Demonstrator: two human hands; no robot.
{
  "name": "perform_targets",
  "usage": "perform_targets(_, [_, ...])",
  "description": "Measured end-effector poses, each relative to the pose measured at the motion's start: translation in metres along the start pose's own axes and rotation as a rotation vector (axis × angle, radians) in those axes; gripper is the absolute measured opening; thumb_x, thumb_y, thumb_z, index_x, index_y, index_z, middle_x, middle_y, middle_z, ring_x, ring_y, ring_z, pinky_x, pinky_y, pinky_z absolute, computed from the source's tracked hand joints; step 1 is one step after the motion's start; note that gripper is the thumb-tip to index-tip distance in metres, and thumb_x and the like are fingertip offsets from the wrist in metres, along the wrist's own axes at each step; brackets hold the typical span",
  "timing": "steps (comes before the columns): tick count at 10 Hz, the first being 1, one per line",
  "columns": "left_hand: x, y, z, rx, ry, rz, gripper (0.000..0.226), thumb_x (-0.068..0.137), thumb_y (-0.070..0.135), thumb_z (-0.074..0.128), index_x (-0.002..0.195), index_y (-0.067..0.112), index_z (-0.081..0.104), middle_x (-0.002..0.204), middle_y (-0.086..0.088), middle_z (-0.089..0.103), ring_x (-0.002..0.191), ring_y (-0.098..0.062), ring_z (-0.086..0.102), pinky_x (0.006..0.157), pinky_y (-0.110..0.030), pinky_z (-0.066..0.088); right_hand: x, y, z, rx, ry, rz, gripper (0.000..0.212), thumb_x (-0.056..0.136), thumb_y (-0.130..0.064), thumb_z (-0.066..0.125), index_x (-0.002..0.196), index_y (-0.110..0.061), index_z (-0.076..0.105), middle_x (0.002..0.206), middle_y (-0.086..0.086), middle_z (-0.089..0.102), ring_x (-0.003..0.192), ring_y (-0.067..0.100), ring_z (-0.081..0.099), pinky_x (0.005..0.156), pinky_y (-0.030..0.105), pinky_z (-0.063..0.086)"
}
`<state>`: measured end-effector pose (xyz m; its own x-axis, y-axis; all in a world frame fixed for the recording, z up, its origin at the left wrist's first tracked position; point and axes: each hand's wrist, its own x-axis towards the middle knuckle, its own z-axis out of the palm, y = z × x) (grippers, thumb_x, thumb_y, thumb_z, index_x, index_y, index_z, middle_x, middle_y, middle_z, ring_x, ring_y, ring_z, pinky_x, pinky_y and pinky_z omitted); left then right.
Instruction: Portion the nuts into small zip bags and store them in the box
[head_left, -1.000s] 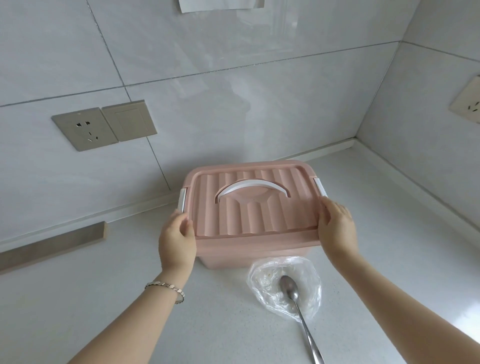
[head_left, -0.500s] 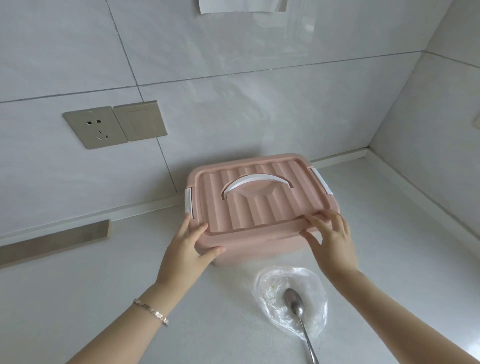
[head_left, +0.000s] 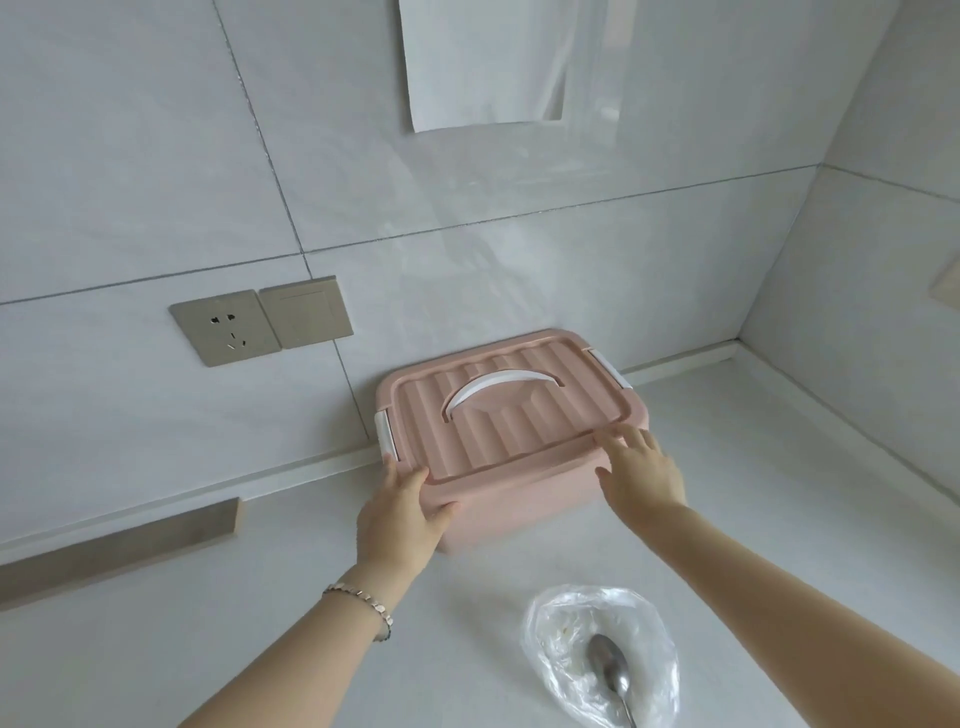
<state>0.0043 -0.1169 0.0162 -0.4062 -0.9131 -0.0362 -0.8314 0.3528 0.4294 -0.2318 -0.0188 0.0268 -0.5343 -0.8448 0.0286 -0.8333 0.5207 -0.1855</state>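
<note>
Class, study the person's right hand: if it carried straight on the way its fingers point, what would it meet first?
The right hand points forward and slightly left, fingers spread at the near right corner of the pink box. It would probably meet the box's lid edge first; the fingertips may already touch it, depth being unclear.

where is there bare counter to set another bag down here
Bare counter lies left of the left hand, below the wooden strip. More lies right of the pink box, toward the corner wall. It is crowded in front of the box, where the plastic bag and spoon lie between the forearms.
</note>
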Motion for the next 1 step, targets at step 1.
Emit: perform_targets(1, [0.0019,0.0292,-0.0236,0.423,-0.124,-0.046,0.076,0.09,0.039,0.048,0.146,0.008,0.008,0.152,-0.018,-0.021,0.142,-0.033,-0.016,0.111,-0.056,0.003,-0.01,-0.0086,-0.0243,-0.001,-0.123,-0.014,0.035,0.095,-0.034,0.042,0.127,-0.023,0.05,0.122,0.001,0.057,0.114,0.022,0.049,0.094,0.029,0.034])
